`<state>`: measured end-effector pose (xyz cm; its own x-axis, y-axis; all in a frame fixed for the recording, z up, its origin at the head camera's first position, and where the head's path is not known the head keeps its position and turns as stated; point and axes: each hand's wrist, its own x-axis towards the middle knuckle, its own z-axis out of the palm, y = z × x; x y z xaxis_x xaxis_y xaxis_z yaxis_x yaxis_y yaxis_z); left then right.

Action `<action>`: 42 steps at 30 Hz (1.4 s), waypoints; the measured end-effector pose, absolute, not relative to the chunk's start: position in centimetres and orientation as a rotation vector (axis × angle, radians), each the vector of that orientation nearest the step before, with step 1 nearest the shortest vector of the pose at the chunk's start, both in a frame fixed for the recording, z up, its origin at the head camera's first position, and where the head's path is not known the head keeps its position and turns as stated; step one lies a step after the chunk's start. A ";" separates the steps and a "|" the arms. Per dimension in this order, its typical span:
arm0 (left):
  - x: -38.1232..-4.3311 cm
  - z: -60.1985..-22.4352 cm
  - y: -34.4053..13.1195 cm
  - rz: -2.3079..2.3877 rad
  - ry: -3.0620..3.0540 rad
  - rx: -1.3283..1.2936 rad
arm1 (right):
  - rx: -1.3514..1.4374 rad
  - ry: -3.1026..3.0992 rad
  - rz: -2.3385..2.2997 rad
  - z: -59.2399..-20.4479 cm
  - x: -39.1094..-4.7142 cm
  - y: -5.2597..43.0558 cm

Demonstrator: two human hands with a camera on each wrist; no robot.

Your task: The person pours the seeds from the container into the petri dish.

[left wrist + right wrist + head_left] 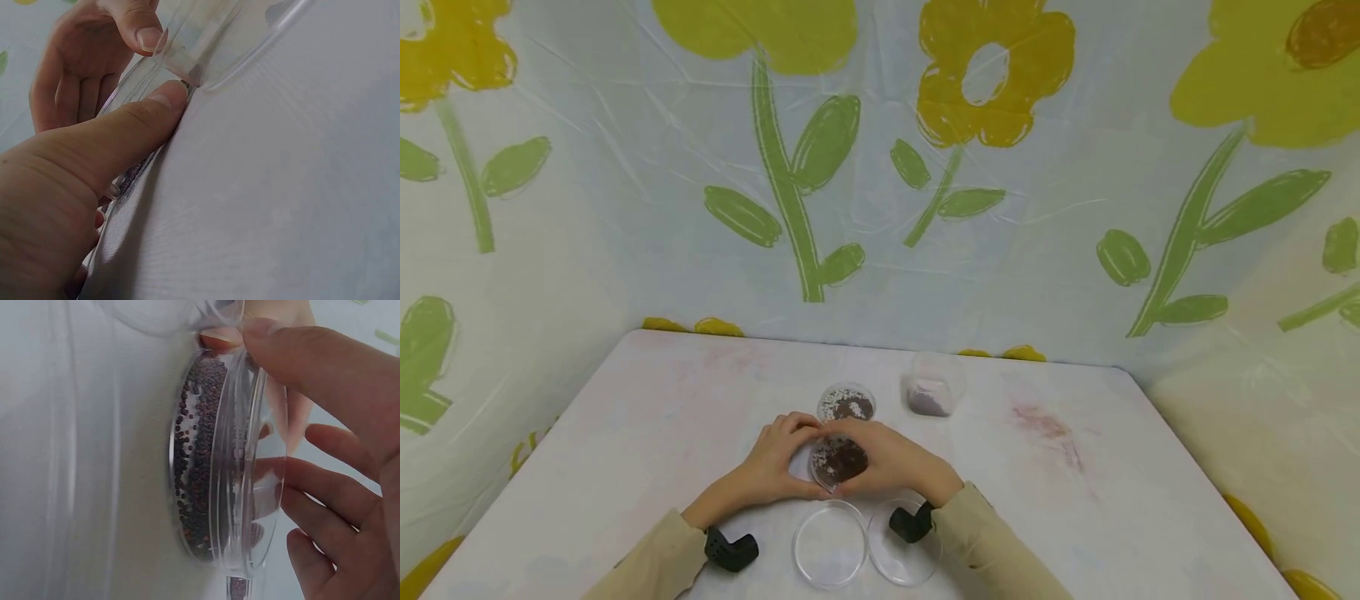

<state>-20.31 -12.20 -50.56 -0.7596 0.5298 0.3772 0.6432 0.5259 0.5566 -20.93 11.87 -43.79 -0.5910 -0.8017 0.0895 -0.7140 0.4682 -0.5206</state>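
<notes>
dish in hand: round clear dish of dark grains (841, 461), on the worktop (700, 408), between the two hands.
left hand (767, 471): curled round the dish's left side, thumb on the near edge.
right hand (887, 460): curled round its right side, thumb near, fingers far; hands almost meet at the far rim.
step: likely fitting or easing a clear lid (275, 434) over the grains; can't tell which, or whether it's seated.
next move: probably calls for even pressure round the rim, dish level so grains stay in.
beyond hands: second grain dish (846, 403), just past the fingers; clear tub (929, 393) with purplish stuff, farther right.
nearer than hands: left clear round piece (830, 546) and right clear round piece (901, 568), side by side; dish or lid, unsure.
wrists: left black device (732, 552), right black device (912, 523).
writing: no brand, label or text readable.
</notes>
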 end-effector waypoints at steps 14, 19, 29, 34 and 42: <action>-19.8 -50.8 -12.8 -1.004 -2.598 -0.991 | -1.522 2.479 -0.622 -43.1 -20.7 11.2; -19.6 -50.8 -12.7 -1.038 -2.582 -0.984 | -1.523 2.457 -0.607 -43.0 -20.7 11.1; -19.2 -50.8 -12.5 -1.082 -2.538 -0.969 | -1.607 2.411 -0.655 -43.1 -20.7 11.2; -19.7 -50.8 -12.1 -1.070 -2.526 -0.971 | -1.598 2.414 -0.638 -42.9 -21.1 11.5; -20.3 -50.9 -12.3 -1.077 -2.563 -0.989 | -1.527 2.464 -0.643 -41.8 -21.5 12.3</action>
